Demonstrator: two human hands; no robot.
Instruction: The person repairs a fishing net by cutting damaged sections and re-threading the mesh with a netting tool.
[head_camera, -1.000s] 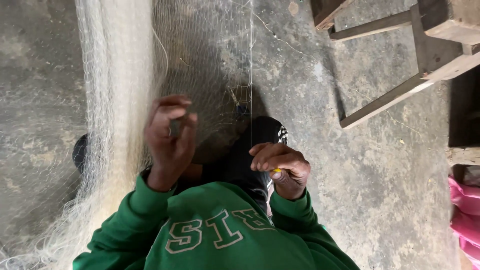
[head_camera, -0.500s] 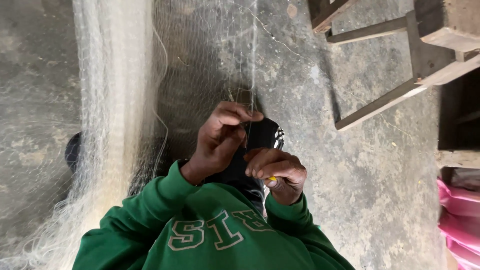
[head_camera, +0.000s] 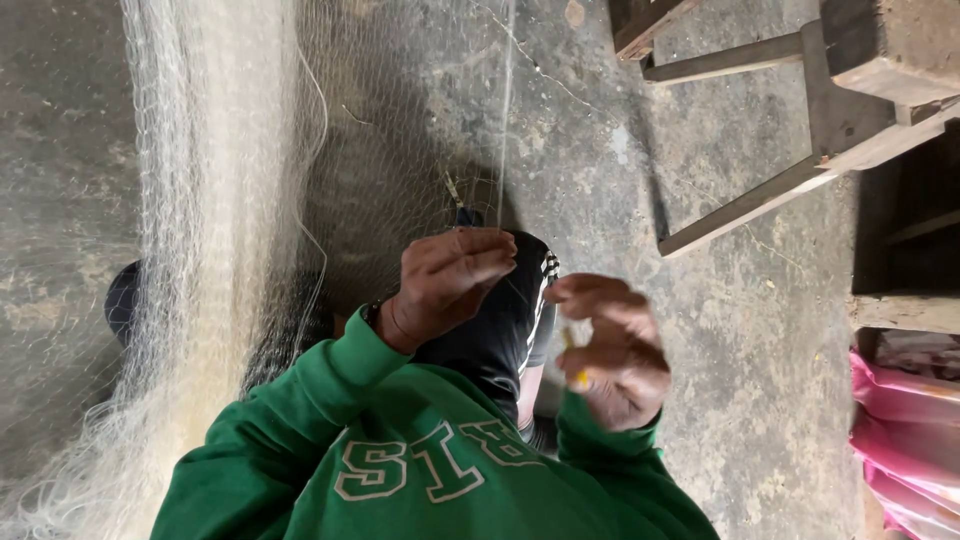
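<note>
A pale fishing net hangs in a thick bundle on the left and spreads as fine mesh across the middle. My left hand is curled on the mesh where a taut net line runs upward. My right hand, slightly blurred, sits just to its right with fingers bent around a small yellow tool. Both hands hover over my dark-trousered knee. Green sleeves cover both of my arms.
Wooden furniture with slanted legs stands at the upper right on the rough concrete floor. Pink plastic sheeting lies at the right edge. A dark round object shows behind the net at the left.
My left hand came from the raised spot on the left across to the middle, close to the right hand. The right hand shifted slightly right and its fingers loosened.
</note>
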